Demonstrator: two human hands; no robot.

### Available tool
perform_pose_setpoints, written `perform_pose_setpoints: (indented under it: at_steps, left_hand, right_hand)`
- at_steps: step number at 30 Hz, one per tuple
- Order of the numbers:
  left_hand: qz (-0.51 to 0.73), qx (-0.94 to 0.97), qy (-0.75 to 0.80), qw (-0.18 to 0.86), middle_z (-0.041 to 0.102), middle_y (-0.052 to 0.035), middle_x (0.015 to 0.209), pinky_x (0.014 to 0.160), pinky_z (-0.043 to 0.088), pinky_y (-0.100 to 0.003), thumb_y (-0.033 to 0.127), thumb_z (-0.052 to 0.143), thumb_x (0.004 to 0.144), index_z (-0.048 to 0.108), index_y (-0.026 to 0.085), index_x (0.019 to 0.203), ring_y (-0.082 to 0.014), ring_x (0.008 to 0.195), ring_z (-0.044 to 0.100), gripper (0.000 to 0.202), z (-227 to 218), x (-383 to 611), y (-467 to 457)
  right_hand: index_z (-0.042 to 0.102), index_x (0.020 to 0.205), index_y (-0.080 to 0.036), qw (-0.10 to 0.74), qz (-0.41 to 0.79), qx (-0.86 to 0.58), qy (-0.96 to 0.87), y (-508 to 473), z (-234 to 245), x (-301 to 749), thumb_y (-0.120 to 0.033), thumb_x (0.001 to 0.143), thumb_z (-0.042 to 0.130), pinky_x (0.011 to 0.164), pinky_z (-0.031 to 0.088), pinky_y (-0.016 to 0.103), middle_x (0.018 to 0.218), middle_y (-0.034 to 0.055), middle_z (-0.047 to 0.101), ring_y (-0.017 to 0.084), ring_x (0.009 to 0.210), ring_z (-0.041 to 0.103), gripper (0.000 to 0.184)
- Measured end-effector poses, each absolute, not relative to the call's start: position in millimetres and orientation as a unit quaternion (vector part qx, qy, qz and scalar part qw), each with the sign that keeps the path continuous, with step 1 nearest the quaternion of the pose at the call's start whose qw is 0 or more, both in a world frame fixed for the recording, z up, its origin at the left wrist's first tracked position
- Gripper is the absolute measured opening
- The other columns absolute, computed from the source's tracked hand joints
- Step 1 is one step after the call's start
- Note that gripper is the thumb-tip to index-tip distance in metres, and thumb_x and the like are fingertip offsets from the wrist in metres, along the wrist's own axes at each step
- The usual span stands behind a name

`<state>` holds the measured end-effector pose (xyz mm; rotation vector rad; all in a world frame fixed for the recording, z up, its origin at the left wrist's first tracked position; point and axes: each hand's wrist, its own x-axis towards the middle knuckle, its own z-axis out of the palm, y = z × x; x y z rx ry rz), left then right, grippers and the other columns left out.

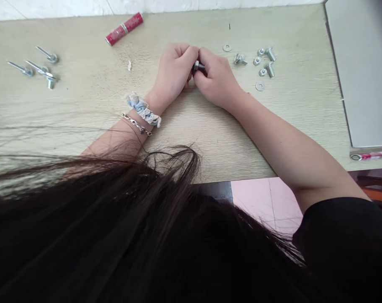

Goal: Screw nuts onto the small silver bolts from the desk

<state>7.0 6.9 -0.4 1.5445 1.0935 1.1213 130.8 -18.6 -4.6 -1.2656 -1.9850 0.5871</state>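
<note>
My left hand (pixel 173 67) and my right hand (pixel 216 78) meet at the fingertips, both pinching a small metal fastener (pixel 198 65), which is mostly hidden by my fingers. Just right of my right hand lie a wing nut (pixel 240 59), a flat washer (pixel 226 47) and a second washer (pixel 259 86). Farther right are short bolts (pixel 270 54) and small nuts (pixel 257 61). Several long wing bolts (pixel 39 66) lie well beyond my left hand. A lace scrunchie (pixel 143 109) and a chain bracelet (pixel 136 124) circle my left wrist.
The pale wood-grain table (pixel 210 143) ends at a near edge below my forearms. A red cylindrical tube (pixel 124 28) lies at the back, and a grey flat panel (pixel 361 71) covers the right side. Dark hair hangs across the lower view.
</note>
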Motion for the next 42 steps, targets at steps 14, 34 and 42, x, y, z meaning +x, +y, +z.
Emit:
perform_pose_setpoints:
  at_steps: [14, 34, 42]
  left_hand:
    - [0.466, 0.623, 0.436, 0.453, 0.035, 0.0065, 0.039, 0.036, 0.014, -0.023, 0.011, 0.045, 0.081, 0.036, 0.020, 0.044, -0.0023, 0.032, 0.031, 0.039, -1.6, 7.3, 7.4]
    - [0.453, 0.627, 0.438, 0.458, 0.034, 0.0066, 0.040, 0.034, 0.014, -0.021, 0.007, 0.042, 0.080, 0.036, 0.019, 0.044, -0.0019, 0.034, 0.030, 0.038, 2.0, 6.5, 4.5]
    - [0.447, 0.630, 0.445, 0.453, 0.034, 0.0066, 0.039, 0.034, 0.015, -0.021, 0.007, 0.043, 0.081, 0.037, 0.018, 0.044, -0.0028, 0.034, 0.031, 0.039, 1.8, 7.0, 6.1]
  right_hand:
    - [0.032, 0.075, -0.029, 0.315, 0.219, -0.522, -0.762, -17.6, -2.9, 130.5, -0.016, 0.079, 0.044, 0.086, 0.047, 0.036, 0.093, -0.0002, 0.070, 0.021, 0.091, 0.062, 0.018]
    - [0.035, 0.071, -0.029, 0.310, 0.212, -0.540, -0.753, -19.4, -2.1, 129.5, -0.023, 0.079, 0.044, 0.084, 0.047, 0.038, 0.090, 0.0001, 0.070, 0.022, 0.088, 0.062, 0.014]
    - [0.037, 0.072, -0.029, 0.320, 0.210, -0.531, -0.756, -19.7, -2.4, 129.0, -0.017, 0.078, 0.043, 0.082, 0.047, 0.035, 0.090, 0.0015, 0.070, 0.019, 0.086, 0.061, 0.015]
